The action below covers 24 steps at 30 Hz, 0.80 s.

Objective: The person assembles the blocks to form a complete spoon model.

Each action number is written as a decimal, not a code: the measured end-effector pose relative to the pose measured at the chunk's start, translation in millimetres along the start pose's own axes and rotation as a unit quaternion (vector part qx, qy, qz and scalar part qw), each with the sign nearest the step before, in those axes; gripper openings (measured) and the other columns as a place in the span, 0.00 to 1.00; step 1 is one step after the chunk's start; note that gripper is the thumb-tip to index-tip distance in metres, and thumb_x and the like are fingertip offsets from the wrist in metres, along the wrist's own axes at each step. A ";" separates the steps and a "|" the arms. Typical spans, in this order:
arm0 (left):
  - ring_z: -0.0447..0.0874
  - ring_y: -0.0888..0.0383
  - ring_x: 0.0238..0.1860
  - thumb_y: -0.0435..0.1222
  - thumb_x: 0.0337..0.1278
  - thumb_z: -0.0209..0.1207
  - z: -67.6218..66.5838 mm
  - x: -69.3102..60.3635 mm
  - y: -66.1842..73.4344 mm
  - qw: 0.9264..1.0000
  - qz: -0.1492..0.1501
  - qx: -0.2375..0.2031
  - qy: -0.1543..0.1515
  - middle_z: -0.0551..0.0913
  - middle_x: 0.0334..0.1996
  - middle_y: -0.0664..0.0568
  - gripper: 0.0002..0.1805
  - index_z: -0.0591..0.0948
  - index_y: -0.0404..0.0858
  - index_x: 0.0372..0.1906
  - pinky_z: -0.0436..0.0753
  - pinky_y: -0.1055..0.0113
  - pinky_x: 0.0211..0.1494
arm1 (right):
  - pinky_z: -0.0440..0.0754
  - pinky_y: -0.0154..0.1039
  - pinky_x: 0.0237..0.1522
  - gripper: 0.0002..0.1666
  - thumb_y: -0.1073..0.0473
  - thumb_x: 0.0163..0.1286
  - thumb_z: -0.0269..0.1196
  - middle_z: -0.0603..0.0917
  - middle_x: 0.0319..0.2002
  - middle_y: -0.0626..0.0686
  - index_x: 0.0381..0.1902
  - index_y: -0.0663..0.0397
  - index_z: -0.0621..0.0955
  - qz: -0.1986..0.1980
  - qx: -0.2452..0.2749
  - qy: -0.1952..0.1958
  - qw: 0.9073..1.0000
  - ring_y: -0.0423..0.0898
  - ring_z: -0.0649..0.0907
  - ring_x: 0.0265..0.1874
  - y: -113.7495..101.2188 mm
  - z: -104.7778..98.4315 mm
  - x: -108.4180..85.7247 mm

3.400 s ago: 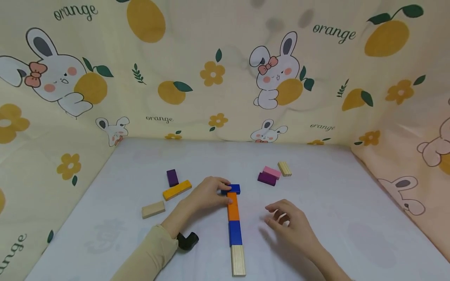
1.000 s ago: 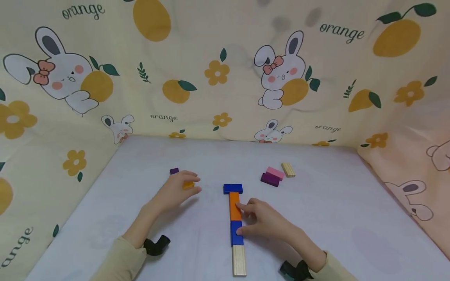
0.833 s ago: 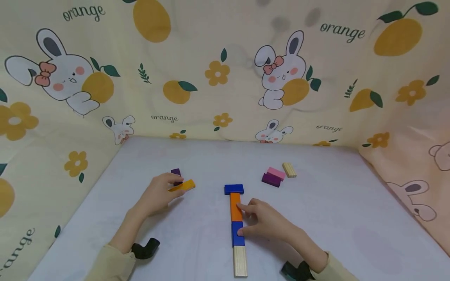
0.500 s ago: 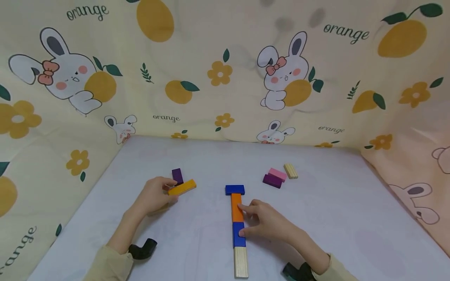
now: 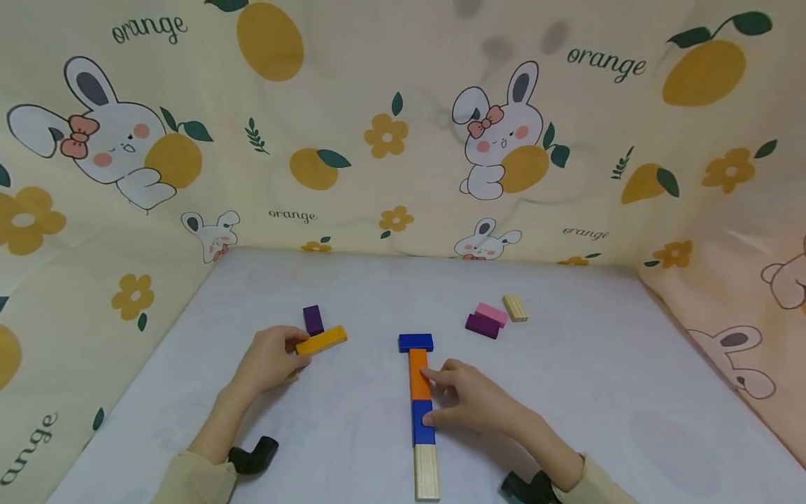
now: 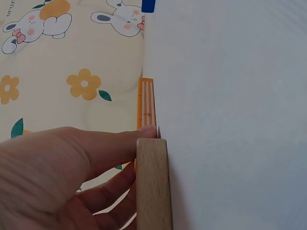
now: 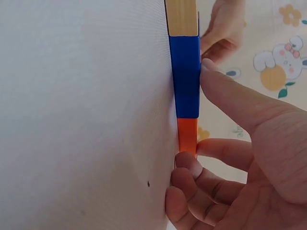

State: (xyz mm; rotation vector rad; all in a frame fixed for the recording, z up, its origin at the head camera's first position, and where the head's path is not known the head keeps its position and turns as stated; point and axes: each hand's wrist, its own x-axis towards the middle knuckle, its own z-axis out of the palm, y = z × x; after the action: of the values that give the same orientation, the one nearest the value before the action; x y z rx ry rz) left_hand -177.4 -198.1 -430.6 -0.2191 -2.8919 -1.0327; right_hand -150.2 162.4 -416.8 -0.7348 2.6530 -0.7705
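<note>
My left hand (image 5: 266, 358) pinches the left end of a yellow-orange block (image 5: 326, 340), its thumb tip against the block's near end in the left wrist view. A plain wooden block (image 6: 153, 187) lies just in front of that thumb, mostly hidden by the hand in the head view. With index finger and thumb, my right hand (image 5: 475, 395) touches the row: the index on the orange block (image 5: 418, 385), the thumb on the blue block (image 5: 424, 432). A wooden block (image 5: 427, 472) makes the row's near end. Another blue block (image 5: 415, 342) lies crosswise at the far end.
A purple block (image 5: 313, 320) lies behind the yellow-orange one. At the back right sit a dark purple block (image 5: 482, 326), a pink block (image 5: 491, 314) and a small wooden block (image 5: 515, 308). A patterned cloth (image 5: 352, 91) walls the white table.
My left hand has left the crosswise blue block and moved left to the yellow-orange block. My right hand has come in from the right to the row and stays there.
</note>
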 end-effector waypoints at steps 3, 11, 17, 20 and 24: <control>0.80 0.50 0.42 0.31 0.52 0.71 1.1 -0.7 -0.2 1.000 0.005 0.000 0.005 0.85 0.45 0.43 0.18 0.85 0.31 0.49 0.80 0.50 0.52 | 0.74 0.36 0.32 0.45 0.36 0.54 0.72 0.73 0.35 0.45 0.67 0.47 0.76 0.002 -0.003 -0.001 1.000 0.44 0.73 0.35 -0.1 0.0 -0.3; 0.81 0.48 0.46 0.31 0.54 0.70 5.3 -2.4 -2.2 1.000 0.011 0.013 0.020 0.84 0.46 0.43 0.19 0.84 0.30 0.51 0.79 0.48 0.54 | 0.74 0.36 0.32 0.46 0.36 0.54 0.72 0.73 0.35 0.45 0.67 0.47 0.76 0.002 -0.005 -0.006 1.000 0.44 0.73 0.35 -0.1 -0.3 -0.5; 0.80 0.46 0.48 0.32 0.54 0.70 6.3 -0.7 -0.3 0.999 0.025 0.011 0.029 0.84 0.47 0.42 0.19 0.84 0.31 0.52 0.78 0.46 0.54 | 0.74 0.36 0.31 0.45 0.36 0.54 0.72 0.73 0.36 0.45 0.67 0.48 0.76 0.003 -0.006 -0.001 1.000 0.45 0.73 0.35 -0.3 -0.8 -2.1; 0.80 0.48 0.47 0.33 0.54 0.70 7.2 -1.3 4.6 0.999 0.029 -0.012 0.027 0.84 0.47 0.44 0.19 0.84 0.32 0.52 0.79 0.48 0.54 | 0.74 0.36 0.31 0.46 0.36 0.54 0.72 0.73 0.36 0.45 0.67 0.48 0.76 0.002 -0.007 0.000 1.000 0.44 0.73 0.35 -0.3 -1.0 -1.7; 0.79 0.51 0.47 0.32 0.54 0.70 8.8 -2.9 18.5 0.997 0.050 -0.053 0.029 0.83 0.48 0.47 0.19 0.84 0.34 0.53 0.81 0.52 0.52 | 0.73 0.36 0.30 0.45 0.36 0.55 0.72 0.73 0.35 0.45 0.67 0.48 0.76 -0.001 -0.010 -0.002 1.000 0.44 0.73 0.34 -1.3 -0.7 0.1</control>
State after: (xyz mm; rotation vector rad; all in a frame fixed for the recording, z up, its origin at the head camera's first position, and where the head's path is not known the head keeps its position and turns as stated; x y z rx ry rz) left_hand -171.8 -178.7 -426.2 -0.3295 -2.7470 -1.1549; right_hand -150.2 161.7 -415.5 -0.7423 2.6608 -0.7440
